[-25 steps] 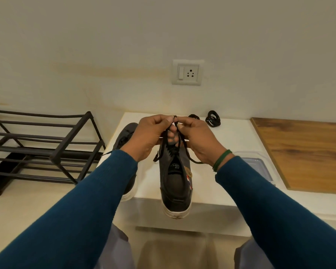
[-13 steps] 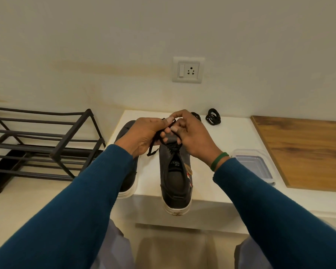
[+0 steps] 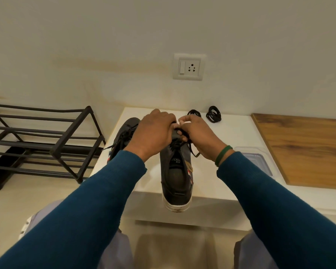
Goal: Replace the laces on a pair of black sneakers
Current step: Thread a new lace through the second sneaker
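the near sneaker (image 3: 176, 183), matte black with a white rubber sole, overhangs the worktop (image 3: 231, 133) edge. at its tongue the right hand (image 3: 199, 136) grip pinches the thin, limp lace (image 3: 190, 147). the left hand (image 3: 155, 131) curls over the tongue; i cannot tell what its grip holds. this looks like working the top eyelets, and next the cord needs drawing through. beyond lie the second sneaker (image 3: 124, 136) and the coiled laces (image 3: 213, 114).
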`<state>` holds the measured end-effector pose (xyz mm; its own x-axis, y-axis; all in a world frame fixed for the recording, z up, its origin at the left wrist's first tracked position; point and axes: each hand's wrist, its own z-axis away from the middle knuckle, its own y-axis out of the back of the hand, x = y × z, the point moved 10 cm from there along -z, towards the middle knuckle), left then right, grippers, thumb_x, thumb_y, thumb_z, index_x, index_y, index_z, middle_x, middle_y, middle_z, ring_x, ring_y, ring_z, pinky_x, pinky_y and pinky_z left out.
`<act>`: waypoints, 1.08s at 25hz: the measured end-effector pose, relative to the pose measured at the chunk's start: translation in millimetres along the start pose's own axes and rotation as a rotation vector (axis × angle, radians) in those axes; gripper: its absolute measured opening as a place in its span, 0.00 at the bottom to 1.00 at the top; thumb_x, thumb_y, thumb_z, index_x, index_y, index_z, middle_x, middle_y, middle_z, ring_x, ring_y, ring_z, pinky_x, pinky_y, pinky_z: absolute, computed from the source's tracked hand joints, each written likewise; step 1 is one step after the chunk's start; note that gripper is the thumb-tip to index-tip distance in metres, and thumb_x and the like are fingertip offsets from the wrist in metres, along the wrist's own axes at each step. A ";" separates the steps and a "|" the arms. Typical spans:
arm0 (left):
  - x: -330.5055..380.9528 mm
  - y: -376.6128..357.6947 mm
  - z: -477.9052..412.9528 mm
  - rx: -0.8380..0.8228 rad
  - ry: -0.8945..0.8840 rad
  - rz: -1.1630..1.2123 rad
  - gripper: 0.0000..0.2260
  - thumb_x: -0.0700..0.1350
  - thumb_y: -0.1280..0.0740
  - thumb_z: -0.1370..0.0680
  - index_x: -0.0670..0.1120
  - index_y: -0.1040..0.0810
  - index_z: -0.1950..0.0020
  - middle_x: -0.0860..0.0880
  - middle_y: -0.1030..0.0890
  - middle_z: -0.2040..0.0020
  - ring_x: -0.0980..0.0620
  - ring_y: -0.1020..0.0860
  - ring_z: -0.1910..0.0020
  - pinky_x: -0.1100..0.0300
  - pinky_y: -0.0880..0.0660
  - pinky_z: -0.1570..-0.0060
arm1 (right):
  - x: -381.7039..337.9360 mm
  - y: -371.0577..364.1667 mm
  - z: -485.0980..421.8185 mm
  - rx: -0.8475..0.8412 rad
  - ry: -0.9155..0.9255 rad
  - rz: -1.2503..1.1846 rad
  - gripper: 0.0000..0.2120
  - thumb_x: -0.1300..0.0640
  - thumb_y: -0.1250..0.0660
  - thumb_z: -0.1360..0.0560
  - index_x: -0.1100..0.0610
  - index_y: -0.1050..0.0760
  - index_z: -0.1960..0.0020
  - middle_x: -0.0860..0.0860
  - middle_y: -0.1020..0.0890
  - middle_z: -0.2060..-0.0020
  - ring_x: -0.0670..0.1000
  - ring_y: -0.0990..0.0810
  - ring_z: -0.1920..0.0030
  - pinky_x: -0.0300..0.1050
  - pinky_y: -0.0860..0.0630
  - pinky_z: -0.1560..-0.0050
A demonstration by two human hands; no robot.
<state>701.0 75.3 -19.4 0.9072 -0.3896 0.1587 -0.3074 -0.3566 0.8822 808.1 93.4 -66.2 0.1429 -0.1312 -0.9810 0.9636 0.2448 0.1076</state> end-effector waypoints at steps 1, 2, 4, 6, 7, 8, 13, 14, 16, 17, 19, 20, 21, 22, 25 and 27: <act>-7.1 -7.3 -0.3 -0.067 0.071 0.031 0.11 0.49 0.41 0.17 0.46 0.22 0.50 0.50 0.23 0.57 0.50 0.30 0.53 0.56 0.33 0.56 | -1.0 0.2 1.1 -0.031 0.024 0.110 0.08 0.64 0.41 0.19 0.61 0.30 0.40 0.53 0.23 0.63 0.45 0.28 0.69 0.40 0.30 0.63; -19.1 -16.0 1.1 -0.156 0.214 0.226 0.12 0.48 0.41 0.16 0.45 0.23 0.55 0.49 0.24 0.59 0.49 0.30 0.55 0.55 0.33 0.57 | -4.0 0.1 2.4 -0.054 0.069 0.202 0.09 0.64 0.41 0.19 0.59 0.30 0.39 0.53 0.22 0.62 0.45 0.27 0.66 0.40 0.29 0.61; -31.3 -40.8 14.0 -0.312 0.591 0.941 0.14 0.46 0.40 0.17 0.44 0.23 0.59 0.49 0.22 0.65 0.49 0.26 0.61 0.54 0.30 0.56 | -15.1 0.0 6.1 -0.040 0.207 0.282 0.06 0.65 0.40 0.19 0.57 0.27 0.45 0.52 0.21 0.61 0.44 0.24 0.64 0.38 0.26 0.59; -23.0 -52.9 23.1 -0.372 0.791 1.367 0.11 0.44 0.40 0.17 0.43 0.21 0.55 0.48 0.19 0.65 0.51 0.21 0.65 0.54 0.26 0.56 | -20.8 3.3 8.1 0.046 0.304 0.295 0.07 0.66 0.38 0.20 0.56 0.26 0.50 0.51 0.20 0.61 0.43 0.22 0.63 0.37 0.25 0.59; -21.4 -55.3 24.5 -0.375 0.829 1.411 0.10 0.44 0.40 0.17 0.43 0.21 0.53 0.48 0.19 0.65 0.52 0.20 0.66 0.55 0.26 0.57 | -21.0 5.5 8.3 0.098 0.322 0.312 0.07 0.66 0.38 0.20 0.55 0.25 0.50 0.50 0.20 0.60 0.44 0.22 0.62 0.39 0.24 0.58; -20.3 -56.3 26.0 -0.368 0.860 1.417 0.10 0.44 0.40 0.17 0.43 0.22 0.52 0.48 0.20 0.65 0.53 0.20 0.68 0.56 0.26 0.58 | -20.8 8.0 8.9 0.143 0.339 0.347 0.06 0.64 0.37 0.20 0.55 0.25 0.48 0.49 0.20 0.57 0.45 0.22 0.59 0.40 0.24 0.56; -28.3 -57.9 24.1 -0.284 0.955 1.388 0.11 0.44 0.40 0.16 0.40 0.22 0.42 0.47 0.21 0.61 0.51 0.22 0.64 0.53 0.25 0.51 | -49.0 -5.3 38.8 0.140 0.753 0.770 0.14 0.57 0.32 0.23 0.56 0.25 0.37 0.49 0.23 0.46 0.45 0.26 0.49 0.32 0.30 0.49; -28.4 -60.1 23.6 -0.298 0.950 1.386 0.11 0.44 0.41 0.16 0.40 0.22 0.42 0.46 0.21 0.61 0.51 0.23 0.64 0.53 0.26 0.50 | -52.7 -7.7 44.7 0.158 0.823 0.828 0.11 0.57 0.32 0.22 0.57 0.23 0.41 0.50 0.22 0.50 0.47 0.26 0.51 0.35 0.29 0.49; -25.0 -65.2 23.7 -0.364 0.938 1.369 0.10 0.45 0.41 0.16 0.42 0.23 0.45 0.49 0.23 0.65 0.53 0.25 0.67 0.54 0.27 0.53 | -53.5 -8.4 47.6 0.200 0.843 0.901 0.06 0.58 0.33 0.21 0.60 0.20 0.47 0.54 0.21 0.55 0.53 0.25 0.53 0.47 0.26 0.50; -22.9 -67.6 23.9 -0.400 0.936 1.353 0.09 0.45 0.41 0.16 0.43 0.23 0.46 0.50 0.24 0.66 0.54 0.26 0.67 0.55 0.28 0.54 | -50.6 -7.5 45.6 0.211 0.804 0.907 0.06 0.59 0.34 0.20 0.61 0.21 0.48 0.55 0.20 0.55 0.54 0.25 0.53 0.51 0.26 0.49; -19.3 -73.0 24.5 -0.445 0.939 1.339 0.09 0.43 0.42 0.17 0.43 0.23 0.48 0.50 0.24 0.67 0.54 0.27 0.69 0.58 0.28 0.58 | -41.1 -4.3 40.9 0.191 0.687 0.834 0.06 0.59 0.34 0.20 0.62 0.23 0.48 0.55 0.21 0.54 0.53 0.24 0.53 0.52 0.25 0.50; -18.4 -75.3 24.1 -0.455 0.943 1.334 0.10 0.42 0.42 0.18 0.43 0.22 0.50 0.49 0.23 0.67 0.54 0.27 0.70 0.58 0.27 0.60 | -36.6 -4.4 40.0 0.161 0.634 0.784 0.07 0.57 0.34 0.20 0.61 0.24 0.46 0.54 0.21 0.53 0.53 0.24 0.53 0.51 0.24 0.51; -17.6 -76.6 23.6 -0.458 0.947 1.328 0.10 0.41 0.42 0.19 0.42 0.21 0.53 0.49 0.23 0.68 0.54 0.26 0.71 0.59 0.27 0.62 | -32.7 -6.4 41.0 0.131 0.605 0.763 0.09 0.56 0.33 0.20 0.60 0.24 0.44 0.54 0.20 0.52 0.52 0.23 0.52 0.50 0.23 0.50; -16.4 -78.0 22.7 -0.464 0.945 1.322 0.11 0.40 0.42 0.20 0.42 0.21 0.55 0.49 0.23 0.69 0.54 0.26 0.72 0.60 0.27 0.63 | -30.2 -8.3 43.1 0.122 0.602 0.786 0.09 0.57 0.34 0.20 0.60 0.24 0.42 0.54 0.19 0.51 0.53 0.22 0.51 0.51 0.23 0.49; -13.9 -82.9 16.2 -0.508 0.885 1.255 0.11 0.40 0.41 0.22 0.43 0.21 0.59 0.50 0.23 0.71 0.54 0.26 0.71 0.59 0.29 0.61 | -31.2 -0.1 48.2 0.205 0.585 0.845 0.10 0.60 0.38 0.19 0.60 0.20 0.41 0.54 0.17 0.50 0.54 0.21 0.49 0.53 0.24 0.46; -29.2 -81.8 7.4 -0.454 0.858 1.064 0.09 0.44 0.37 0.20 0.43 0.19 0.55 0.48 0.20 0.65 0.50 0.22 0.64 0.56 0.27 0.56 | -35.7 1.8 48.7 0.217 0.549 0.881 0.09 0.60 0.37 0.19 0.60 0.19 0.44 0.55 0.18 0.52 0.54 0.21 0.51 0.52 0.24 0.47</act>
<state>697.6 109.6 -99.5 0.2497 0.3860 0.8880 -0.9677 0.1332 0.2142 815.8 51.8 -23.1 0.7411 0.4740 -0.4756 0.5973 -0.1418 0.7894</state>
